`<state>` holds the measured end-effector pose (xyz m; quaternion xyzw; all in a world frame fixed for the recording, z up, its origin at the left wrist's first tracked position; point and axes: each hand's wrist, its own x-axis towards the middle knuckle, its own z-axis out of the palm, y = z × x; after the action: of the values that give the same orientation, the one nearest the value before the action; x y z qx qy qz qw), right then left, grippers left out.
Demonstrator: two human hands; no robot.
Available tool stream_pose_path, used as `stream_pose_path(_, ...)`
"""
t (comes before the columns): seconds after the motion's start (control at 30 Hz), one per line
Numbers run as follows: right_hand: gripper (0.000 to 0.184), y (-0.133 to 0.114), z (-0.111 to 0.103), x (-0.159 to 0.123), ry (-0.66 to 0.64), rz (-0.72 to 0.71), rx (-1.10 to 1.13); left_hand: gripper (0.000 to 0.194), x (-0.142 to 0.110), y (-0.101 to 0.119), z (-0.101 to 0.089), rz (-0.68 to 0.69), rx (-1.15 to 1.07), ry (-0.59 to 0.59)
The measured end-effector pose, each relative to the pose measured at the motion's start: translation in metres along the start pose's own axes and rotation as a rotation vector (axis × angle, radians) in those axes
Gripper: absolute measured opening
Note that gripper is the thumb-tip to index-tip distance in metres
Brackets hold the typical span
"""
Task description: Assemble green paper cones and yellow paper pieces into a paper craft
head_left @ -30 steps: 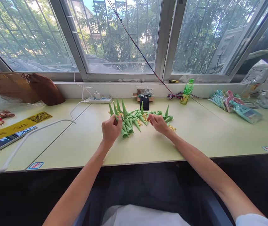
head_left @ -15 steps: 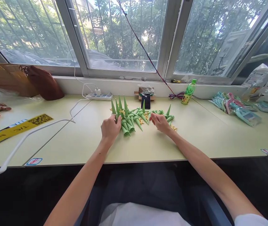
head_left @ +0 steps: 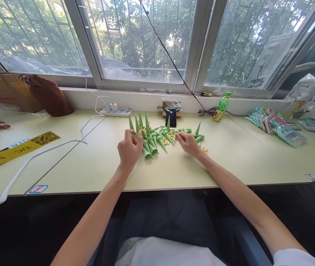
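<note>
Green pointed plastic cones (head_left: 161, 142) are piled in the middle of the table, some lying with hollow ends toward me. Several stand upright at the pile's left, one of them a tall cone (head_left: 147, 122). Small yellow pieces (head_left: 204, 149) are scattered among and beside them. My left hand (head_left: 129, 149) is raised at the pile's left edge, thumb and index finger apart, with nothing visible between them. On the right side, my right hand (head_left: 188, 144) is closed, its fingertips pinching a green cone (head_left: 174, 138) that points downward. Its curled fingers hide part of the grip.
Behind the pile lie a black phone (head_left: 171, 119) and a small cardboard box (head_left: 161, 109). A green bottle (head_left: 222, 108) stands back right. A power strip (head_left: 118, 112) and white cable (head_left: 54, 146) lie left. Plastic-wrapped items (head_left: 287, 131) sit far right.
My left hand has lifted slightly and its thumb and index finger have spread away from the standing cones. My right hand is nearly in the same place.
</note>
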<state>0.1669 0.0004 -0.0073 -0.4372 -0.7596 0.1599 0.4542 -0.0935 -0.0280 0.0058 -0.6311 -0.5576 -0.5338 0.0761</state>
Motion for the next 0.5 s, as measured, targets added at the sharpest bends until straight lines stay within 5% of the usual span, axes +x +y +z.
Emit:
stream_pose_path(0.3,0.018,0.005,0.002,0.0,-0.018,-0.063,-0.036,0.012,-0.014,0.007,0.005,0.256,-0.195,-0.121)
stream_pose_path(0.5,0.025,0.01,0.005,0.0,-0.102,-0.156,-0.066,0.012,-0.015,0.011,0.006,0.349,-0.232,-0.181)
